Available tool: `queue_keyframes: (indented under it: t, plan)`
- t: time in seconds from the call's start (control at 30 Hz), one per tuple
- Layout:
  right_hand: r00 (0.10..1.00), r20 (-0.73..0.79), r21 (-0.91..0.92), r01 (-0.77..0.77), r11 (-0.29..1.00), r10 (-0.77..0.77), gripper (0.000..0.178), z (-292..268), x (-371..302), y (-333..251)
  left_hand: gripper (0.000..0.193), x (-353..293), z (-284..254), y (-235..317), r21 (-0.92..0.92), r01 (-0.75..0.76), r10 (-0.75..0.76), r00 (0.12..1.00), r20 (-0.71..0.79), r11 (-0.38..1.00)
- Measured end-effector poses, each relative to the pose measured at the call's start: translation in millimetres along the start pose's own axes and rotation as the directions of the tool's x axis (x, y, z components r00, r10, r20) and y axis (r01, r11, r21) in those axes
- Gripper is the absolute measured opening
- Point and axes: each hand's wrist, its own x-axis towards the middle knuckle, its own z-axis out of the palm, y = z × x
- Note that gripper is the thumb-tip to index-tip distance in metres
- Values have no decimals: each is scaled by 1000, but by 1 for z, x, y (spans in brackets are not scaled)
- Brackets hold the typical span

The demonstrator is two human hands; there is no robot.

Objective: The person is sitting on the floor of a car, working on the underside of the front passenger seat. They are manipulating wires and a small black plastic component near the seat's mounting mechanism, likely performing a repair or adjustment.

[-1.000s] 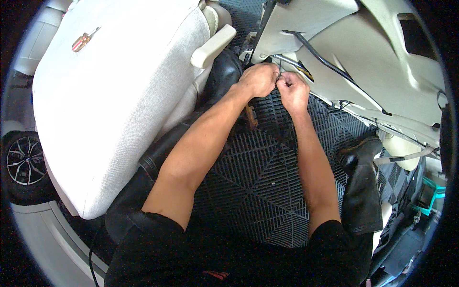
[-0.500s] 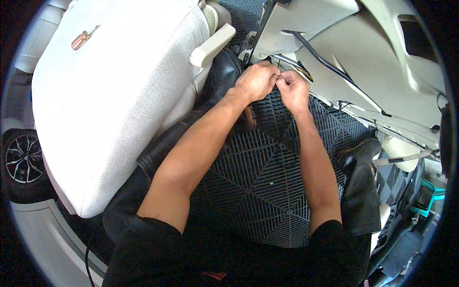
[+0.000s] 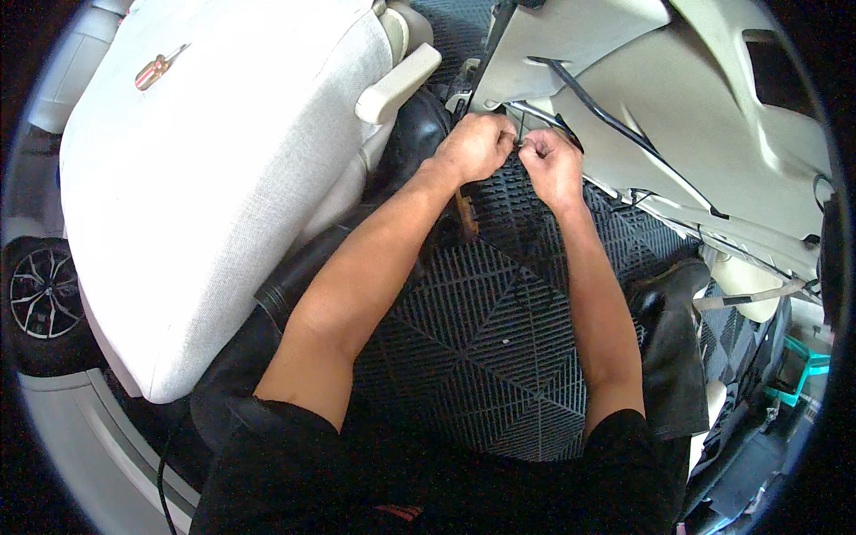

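Note:
Both my hands are closed side by side at the lower edge of a beige interior panel (image 3: 571, 53). My left hand (image 3: 481, 145) has its fingers curled in, and what they grip is hidden. My right hand (image 3: 552, 168) pinches thumb against forefinger a short gap to its right. A thin dark strand (image 3: 521, 127) shows in that gap, close to both sets of fingertips; what the right fingers hold is too small to name. Just beyond the hands, a dark cable (image 3: 596, 109) runs along the panel.
A pale fabric seat (image 3: 214, 196) with a beige lever (image 3: 399, 85) stands on the left. On it lies a screwdriver (image 3: 156, 71) with a striped handle. Dark slatted floor tiles (image 3: 481, 330) lie below my arms. A wheel (image 3: 46, 290) shows at far left, a turquoise frame (image 3: 805, 367) at far right.
My right hand has shifted slightly right, away from the left. A small gap now separates the fingertips, which were together before.

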Motion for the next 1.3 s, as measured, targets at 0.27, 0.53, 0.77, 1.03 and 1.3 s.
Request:
queue_keyframes:
  t: [0.27,0.53,0.77,1.03,1.3]
  plan:
    - [958,-104,166,-247,955,266,16,12,-32,12,21,-4,7,-1,189,49,-63,996,70,981]
    - [968,-200,-75,140,987,-153,30,5,-34,-9,19,-8,5,3,227,16,-39,994,99,974]
    - [979,-146,-120,124,985,-141,18,13,-31,-11,15,-3,6,-1,200,20,-41,994,102,980]
    - [977,-99,-198,164,966,-187,17,13,-11,-6,17,-4,8,2,230,44,-65,994,82,972]
    - [988,-24,-293,136,946,-150,15,15,-10,2,20,-2,6,7,270,105,-124,991,54,957]
